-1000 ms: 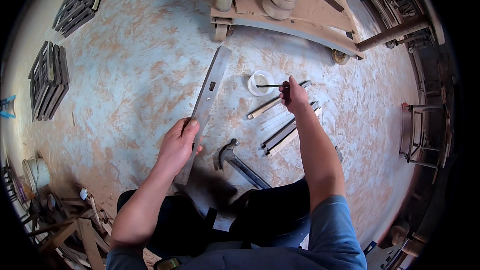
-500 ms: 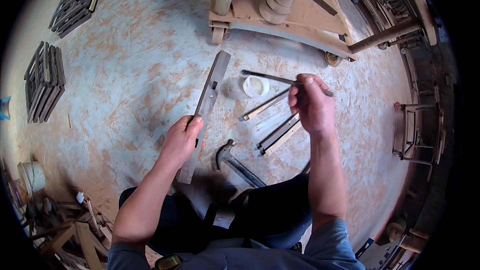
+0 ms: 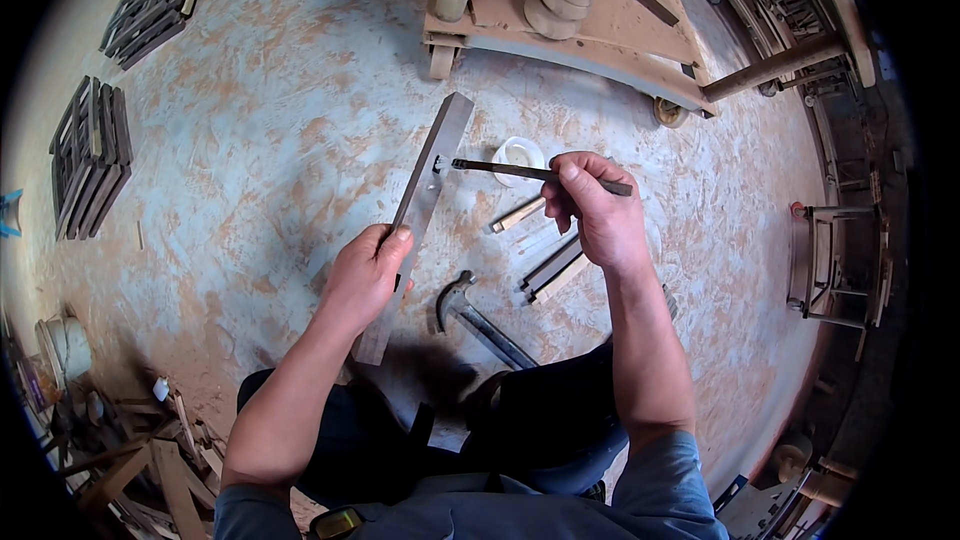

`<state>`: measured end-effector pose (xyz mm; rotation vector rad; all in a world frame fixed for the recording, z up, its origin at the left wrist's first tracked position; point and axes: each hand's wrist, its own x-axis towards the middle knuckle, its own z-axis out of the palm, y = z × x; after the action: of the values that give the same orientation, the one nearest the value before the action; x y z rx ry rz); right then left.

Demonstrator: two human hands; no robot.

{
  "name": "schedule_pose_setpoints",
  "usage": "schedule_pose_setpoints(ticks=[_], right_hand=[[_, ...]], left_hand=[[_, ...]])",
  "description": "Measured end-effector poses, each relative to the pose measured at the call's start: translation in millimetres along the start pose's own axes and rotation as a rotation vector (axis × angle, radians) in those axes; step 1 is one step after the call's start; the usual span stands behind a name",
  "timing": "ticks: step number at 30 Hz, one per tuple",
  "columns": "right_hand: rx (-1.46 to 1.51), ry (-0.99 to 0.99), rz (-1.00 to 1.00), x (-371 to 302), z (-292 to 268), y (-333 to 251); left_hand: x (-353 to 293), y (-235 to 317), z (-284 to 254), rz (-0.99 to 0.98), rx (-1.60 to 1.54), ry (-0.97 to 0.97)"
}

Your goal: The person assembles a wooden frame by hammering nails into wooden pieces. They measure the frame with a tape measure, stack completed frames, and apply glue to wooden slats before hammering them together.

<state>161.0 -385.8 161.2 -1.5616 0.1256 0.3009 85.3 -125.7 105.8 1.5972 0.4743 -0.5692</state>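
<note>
Hands [image 3: 365, 275] over blotchy floor [image 3: 250, 140], wheeled cart [image 3: 630, 56], probably offcuts [image 3: 175, 480]

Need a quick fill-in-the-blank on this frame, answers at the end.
1. The left hand grips the slotted bar; the thin dark tool is in the ____.
2. The claw-headed tool on the floor is a ____.
3. At the picture's upper left, dark frames form ____ stacks.
4. In the picture, the round tub sits to the ____ of the bar.

Missing words: right hand; hammer; two; right.
</note>
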Motion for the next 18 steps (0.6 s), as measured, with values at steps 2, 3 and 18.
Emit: schedule_pose_setpoints(ticks=[2, 3, 18], right_hand=[[-0.020, 0.005, 0.010, -1.6, -1.3, -0.9], [-0.031, 0.009, 0.016, -2.8, -2.0, -1.6], [-0.271, 0.030, -0.027, -22.8, 17.2, -19.6]], left_hand=[[-1.1, -0.7, 0.4, 0.011, -0.001, 0.000], [-1.5, -0.9, 1.1, 0.018, -0.004, 0.001], [-13.3, 3.7, 7.4, 0.230, 0.369, 0.164]])
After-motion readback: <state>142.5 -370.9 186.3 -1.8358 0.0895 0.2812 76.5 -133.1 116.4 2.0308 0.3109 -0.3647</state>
